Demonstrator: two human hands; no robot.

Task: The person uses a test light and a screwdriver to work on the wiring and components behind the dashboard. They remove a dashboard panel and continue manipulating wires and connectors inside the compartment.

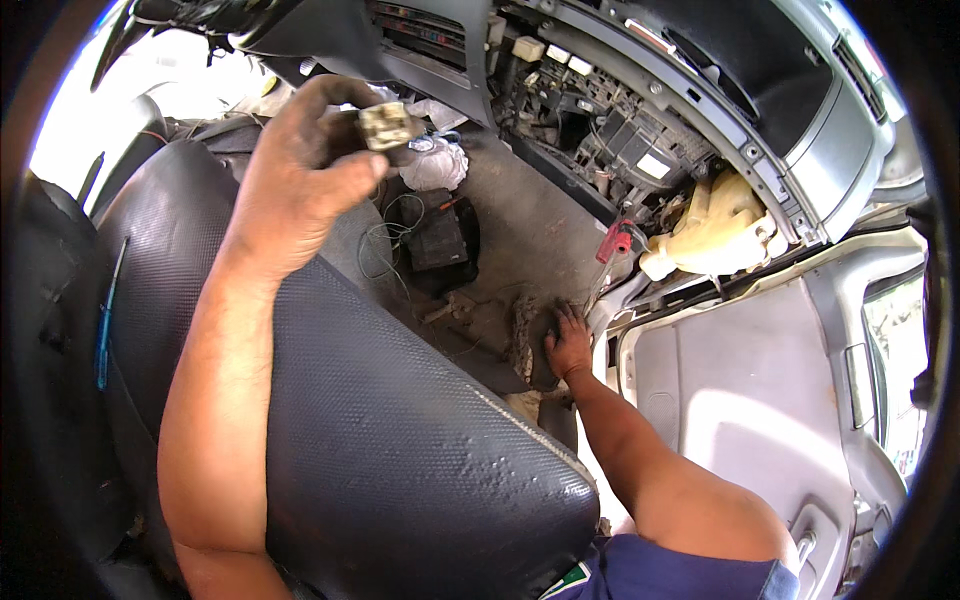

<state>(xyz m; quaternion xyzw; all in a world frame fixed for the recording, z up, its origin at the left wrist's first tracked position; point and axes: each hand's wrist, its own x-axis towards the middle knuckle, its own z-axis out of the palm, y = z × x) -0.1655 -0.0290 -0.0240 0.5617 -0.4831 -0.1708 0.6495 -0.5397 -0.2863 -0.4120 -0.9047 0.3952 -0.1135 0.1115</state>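
Note:
My left hand (300,170) is raised over the black seat, gripping a small, cream-coloured, block-shaped part (388,126) between thumb and fingers. It looks like an electrical connector, though its exact kind is not plain. Lower right, my right hand (569,345) lies on the dirty car floor beside the door sill, fingers stretched out and nothing visible in them. A dark box-like object (437,235) with thin loose wires (385,240) sits on the floor between the two hands. Beyond the held part lies a crumpled white plastic bag (435,165).
The black textured seat (400,400) fills the middle, with a blue screwdriver (104,340) at its left. The dashboard is opened up, exposing dark modules (630,140). A yellowed plastic tank (720,230) and a red-handled item (615,240) are near the open door (750,380).

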